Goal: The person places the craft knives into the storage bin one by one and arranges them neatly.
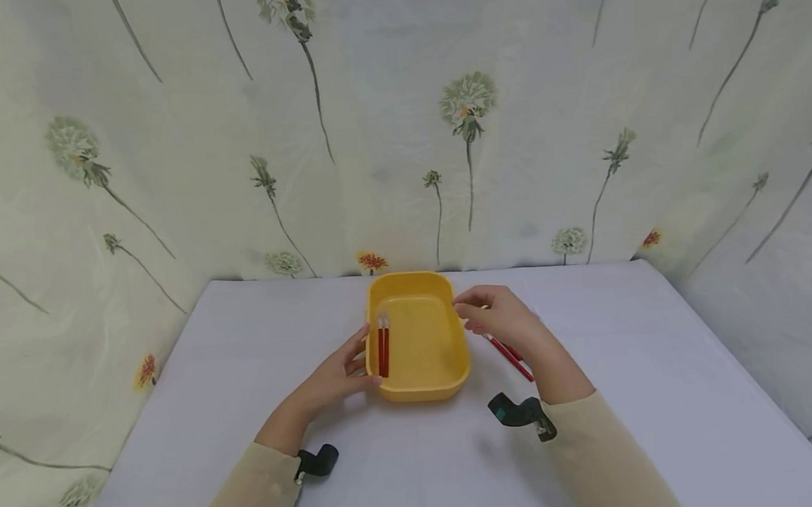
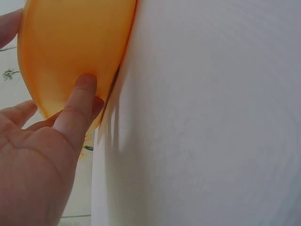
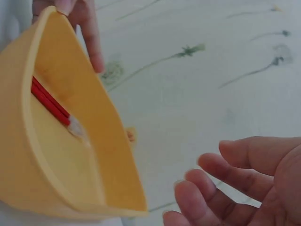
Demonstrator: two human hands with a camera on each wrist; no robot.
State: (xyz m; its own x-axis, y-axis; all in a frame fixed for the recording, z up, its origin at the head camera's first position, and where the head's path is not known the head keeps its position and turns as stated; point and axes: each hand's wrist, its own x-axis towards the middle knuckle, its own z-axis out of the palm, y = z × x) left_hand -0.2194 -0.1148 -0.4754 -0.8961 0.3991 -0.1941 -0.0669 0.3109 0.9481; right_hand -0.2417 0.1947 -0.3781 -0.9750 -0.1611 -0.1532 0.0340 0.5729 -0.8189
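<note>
My left hand (image 1: pixel 335 375) grips this yellow rounded plastic tray (image 1: pixel 425 343) holding two slim red pale-tipped sticks (image 1: pixel 384 353); right hand (image 1: pixel 502 317) loose lol.

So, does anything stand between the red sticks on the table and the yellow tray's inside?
Yes, the tray's right wall stands in the way; the red sticks would probably need lifting over it. The right hand hovers nearby, empty.

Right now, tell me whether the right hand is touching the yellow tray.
Apart. The right wrist view shows it: the flowered backdrop is visible in the gap between the right hand and the yellow tray.
</note>
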